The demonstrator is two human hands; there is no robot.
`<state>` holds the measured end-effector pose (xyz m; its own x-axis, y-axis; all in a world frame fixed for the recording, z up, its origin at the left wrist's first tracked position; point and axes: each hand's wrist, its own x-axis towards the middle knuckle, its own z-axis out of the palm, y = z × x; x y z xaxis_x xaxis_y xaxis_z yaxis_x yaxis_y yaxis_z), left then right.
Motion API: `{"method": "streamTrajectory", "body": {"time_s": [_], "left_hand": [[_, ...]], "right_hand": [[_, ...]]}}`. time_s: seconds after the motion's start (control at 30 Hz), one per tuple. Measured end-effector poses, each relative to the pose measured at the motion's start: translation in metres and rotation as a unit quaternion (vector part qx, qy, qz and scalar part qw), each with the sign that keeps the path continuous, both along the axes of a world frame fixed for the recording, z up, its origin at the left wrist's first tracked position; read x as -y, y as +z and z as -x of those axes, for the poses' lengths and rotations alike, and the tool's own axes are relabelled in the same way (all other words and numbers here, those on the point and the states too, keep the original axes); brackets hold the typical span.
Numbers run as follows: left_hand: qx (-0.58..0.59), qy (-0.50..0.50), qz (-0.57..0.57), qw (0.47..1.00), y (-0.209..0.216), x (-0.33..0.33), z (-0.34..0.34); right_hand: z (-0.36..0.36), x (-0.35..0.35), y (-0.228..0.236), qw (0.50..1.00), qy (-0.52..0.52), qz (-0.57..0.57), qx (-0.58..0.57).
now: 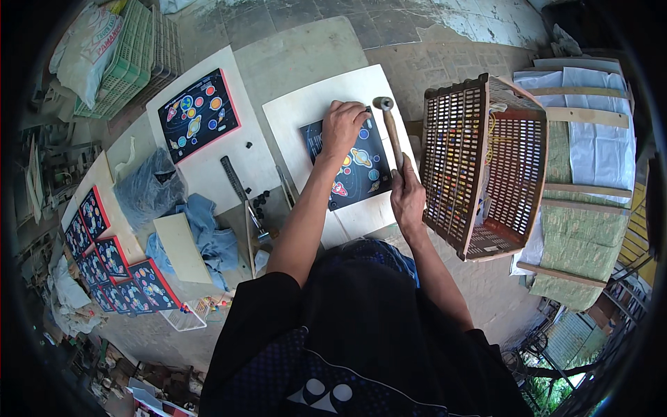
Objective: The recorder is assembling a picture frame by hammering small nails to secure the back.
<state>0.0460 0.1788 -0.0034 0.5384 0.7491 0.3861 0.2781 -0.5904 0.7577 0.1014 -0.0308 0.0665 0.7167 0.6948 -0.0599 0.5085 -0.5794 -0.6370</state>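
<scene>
A dark blue board printed with planets (356, 182) lies on a white panel (286, 111) in front of me. My left hand (340, 131) reaches over its far edge. The fingertips pinch a small black piece (368, 110) at the board's far right corner. My right hand (407, 196) is wrapped round the wooden handle of a hammer (391, 132). The hammer's head is up beside that corner, just right of my left fingertips, apart from the black piece. Part of the board is hidden under my left hand and forearm.
A second planet board (198, 115) lies on another panel to the left. Between them are loose black pieces (260, 199), a black-handled tool (234, 178) and a screwdriver-like tool (286, 186). More boards (149, 283) are piled far left. A brown slatted crate (455, 167) stands at right.
</scene>
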Motion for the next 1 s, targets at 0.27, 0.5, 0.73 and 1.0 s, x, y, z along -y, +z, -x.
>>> {"method": "streamTrajectory", "body": {"time_s": [0.27,0.5,0.73,1.0], "left_hand": [[-0.003,0.000,-0.003,1.000,-0.004,0.001,0.001],[0.004,0.000,-0.021,1.000,-0.001,0.002,0.001],[0.000,0.002,-0.012,1.000,-0.003,0.002,0.001],[-0.008,0.001,-0.004,1.000,-0.002,0.002,0.001]], "right_hand": [[-0.004,-0.003,0.007,0.998,-0.002,0.053,-0.021],[-0.007,-0.001,-0.012,0.996,0.037,0.067,0.039],[-0.007,-0.004,-0.006,0.998,0.031,0.040,0.027],[-0.004,0.001,-0.007,0.998,0.024,0.054,0.030]]}}
